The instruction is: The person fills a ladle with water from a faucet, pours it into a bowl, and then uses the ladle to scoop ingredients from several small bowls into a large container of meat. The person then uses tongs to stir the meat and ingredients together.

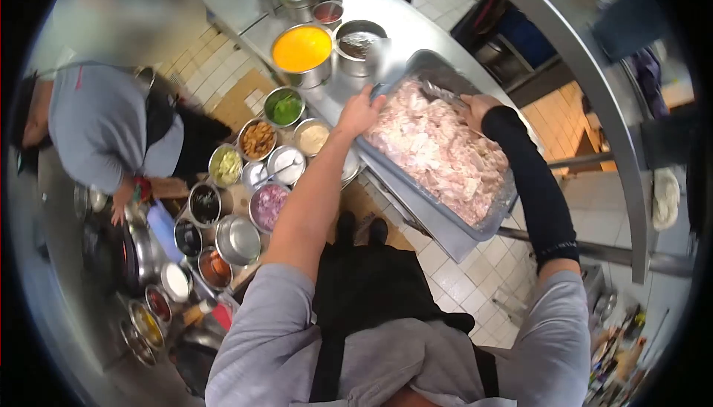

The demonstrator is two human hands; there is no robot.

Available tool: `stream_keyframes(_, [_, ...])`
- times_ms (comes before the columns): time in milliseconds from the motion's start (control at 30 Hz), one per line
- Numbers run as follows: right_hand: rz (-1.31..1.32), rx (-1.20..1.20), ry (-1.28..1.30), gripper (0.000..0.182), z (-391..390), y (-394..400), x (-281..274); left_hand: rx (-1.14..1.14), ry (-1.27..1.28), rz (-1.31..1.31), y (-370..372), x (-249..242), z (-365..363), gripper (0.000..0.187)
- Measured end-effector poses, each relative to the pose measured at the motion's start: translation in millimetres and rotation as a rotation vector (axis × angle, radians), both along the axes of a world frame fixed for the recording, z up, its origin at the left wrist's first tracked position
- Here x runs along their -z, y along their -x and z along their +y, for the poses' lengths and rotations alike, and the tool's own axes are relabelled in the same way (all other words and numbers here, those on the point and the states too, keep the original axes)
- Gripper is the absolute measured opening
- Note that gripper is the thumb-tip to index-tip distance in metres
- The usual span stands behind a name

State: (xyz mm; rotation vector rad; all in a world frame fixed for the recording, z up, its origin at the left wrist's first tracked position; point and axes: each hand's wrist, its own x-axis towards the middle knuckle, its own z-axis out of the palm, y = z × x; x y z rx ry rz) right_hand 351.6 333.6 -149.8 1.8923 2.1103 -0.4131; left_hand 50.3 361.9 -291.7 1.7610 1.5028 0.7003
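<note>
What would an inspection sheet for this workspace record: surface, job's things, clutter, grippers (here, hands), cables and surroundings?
Surface: steel counter under the tub.
Job's things: grey tub heaped with pale pink pieces, apparently raw meat; metal utensil at its far end.
Clutter: round containers crowded on the left; pot of orange liquid beside the tub.
Grippers: left hand at the tub's edge; right hand on the utensil.
Cables: nothing seen.
Surroundings: tiled floor; co-worker at left.

No readable text anywhere.
</note>
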Motion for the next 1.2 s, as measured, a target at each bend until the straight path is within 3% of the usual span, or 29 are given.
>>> stream_keyframes(67, [0.060, -0.098, -0.105, 0.041, 43.5, 7.6, 67.4, -0.015, -0.015, -0.034, -4.2, 3.6, 0.7, 0.056])
stream_keyframes(100, [0.017, -0.134, -0.024, 0.041, 50.0, 8.7, 94.9, -0.021, 0.051, -0.077, -7.3, -16.6, -6.9, 0.047])
stream_keyframes(133, [-0.024, -0.172, 0.057, 0.040, 55.1, 9.1, 121.5, 0.094, -0.057, 0.011, -8.5, 4.4, 1.6, 0.037])
stream_keyframes(167, [-0.092, -0.274, 0.072, 0.045, 51.9, 5.4, 143.8, 0.116, -0.217, 0.091, -19.8, 66.3, 25.4, 0.032])
stream_keyframes(200, [-0.170, -0.396, 0.047, 0.051, 29.5, -4.2, 155.6, 0.183, -0.148, 0.016, -12.1, 50.0, 14.6, 0.034])
stream_keyframes(233, [-0.232, -0.495, 0.013, 0.058, 6.1, -17.6, 160.2, -0.026, -0.028, -0.041, -9.7, 18.5, -3.0, 0.036])
stream_keyframes(267, [-0.273, -0.563, -0.006, 0.065, -13.7, -32.5, 157.2, -0.040, 0.024, -0.007, -13.7, 31.1, 5.8, 0.040])
stream_keyframes(300, [-0.286, -0.598, -0.001, 0.072, -28.7, -51.7, 146.0, -0.127, 0.011, -0.069, -9.2, 11.4, -7.7, 0.042])
stream_keyframes(367, [-0.256, -0.529, 0.189, 0.056, -58.0, -30.4, 65.5, -0.180, 0.069, -0.012, -13.5, 7.3, -2.9, 0.035])
stream_keyframes(400, [-0.244, -0.487, 0.281, 0.049, -72.5, -17.2, 24.1, -0.223, 0.082, -0.010, -26.1, 27.9, 11.5, 0.034])
stream_keyframes(433, [-0.183, -0.528, 0.289, 0.053, -67.8, -22.1, -1.3, -0.211, 0.175, -0.006, -42.9, 47.2, 34.8, 0.036])
stream_keyframes(467, [0.032, -0.532, 0.316, 0.059, -64.5, -36.0, -21.7, -0.263, 0.219, 0.014, -38.7, 34.7, 24.4, 0.038])
stream_keyframes(500, [0.087, -0.573, 0.292, 0.062, -62.0, -41.2, -40.6, -0.305, 0.262, 0.036, -34.7, 11.0, 7.8, 0.042])
stream_keyframes(567, [0.110, -0.638, 0.250, 0.065, -59.7, -29.0, -49.3, -0.402, 0.329, 0.024, -44.8, 12.1, 3.6, 0.053])
stream_keyframes(633, [0.032, -0.685, 0.206, 0.066, -57.3, 14.3, -42.5, -0.433, 0.295, 0.009, -41.6, -0.5, -17.9, 0.049])
stream_keyframes(667, [0.095, -0.869, 0.186, 0.063, -43.6, 20.9, -13.7, -0.446, 0.277, 0.005, -38.9, -5.6, -26.4, 0.047])
stream_keyframes(700, [0.044, -0.906, 0.074, 0.056, -31.1, 18.8, 28.5, -0.454, 0.263, -0.013, -37.8, -5.8, -29.5, 0.045])
stream_keyframes(767, [-0.258, -0.787, 0.197, 0.044, -31.9, 76.0, 42.8, -0.456, 0.233, -0.055, -38.2, -6.5, -31.4, 0.041])
stream_keyframes(833, [-0.346, -0.823, 0.202, 0.041, 5.9, 48.2, 104.3, -0.472, 0.237, -0.009, -48.1, 9.6, -16.0, 0.037])
stream_keyframes(867, [-0.283, -0.729, 0.207, 0.039, -10.0, 48.8, 99.4, -0.552, 0.263, -0.035, -59.0, 39.7, 5.2, 0.036])
stream_keyframes(933, [-0.239, -0.620, 0.099, 0.040, -50.5, 56.8, 81.6, -0.386, 0.003, 0.023, -35.5, 53.3, -13.0, 0.022])
stream_keyframes(967, [-0.307, -0.435, 0.187, 0.038, -68.9, 53.0, 63.7, -0.306, -0.090, 0.003, -30.2, 61.9, -20.6, 0.019])
stream_keyframes(1000, [-0.218, -0.462, 0.045, 0.041, -76.7, 22.6, 76.7, -0.227, -0.169, -0.022, -30.2, 74.1, -16.9, 0.021])
stream_keyframes(1033, [-0.254, -0.310, 0.158, 0.038, -91.6, 13.6, 64.4, -0.243, -0.175, 0.046, -19.3, 41.7, -35.7, 0.023])
stream_keyframes(1067, [-0.250, -0.237, 0.169, 0.039, -111.4, 9.8, 46.3, -0.097, -0.177, 0.210, -11.5, 40.0, -32.4, 0.022])
stream_keyframes(1133, [-0.193, -0.140, 0.123, 0.036, -144.6, -26.8, 56.3, -0.118, -0.208, 0.216, -2.2, 7.8, -46.9, 0.027])
stream_keyframes(1200, [-0.159, -0.059, 0.154, 0.034, -178.1, -40.9, 39.5, -0.181, -0.146, 0.162, -1.4, 17.0, -38.5, 0.032])
